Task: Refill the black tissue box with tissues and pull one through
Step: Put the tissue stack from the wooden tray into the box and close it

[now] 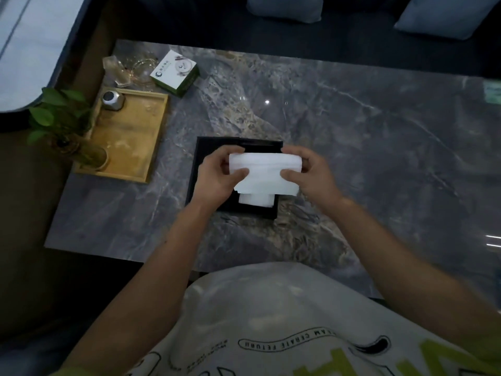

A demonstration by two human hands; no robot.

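Observation:
A black tissue box (206,147) lies on the marble table in the middle of the view, largely hidden under my hands. Above it I hold a white stack of tissues (264,172). My left hand (217,177) grips the stack's left end, fingers behind and thumb in front. My right hand (309,172) grips its right end the same way. A smaller white fold of tissue (256,200) shows below the stack, at the box's near side.
A wooden tray (135,137) with a small metal tin (112,100) and a green plant in a glass vase (67,126) stands at the left. A white-and-green carton (174,71) and glassware (135,69) lie behind it. The sofa with cushions (284,6) runs along the far side.

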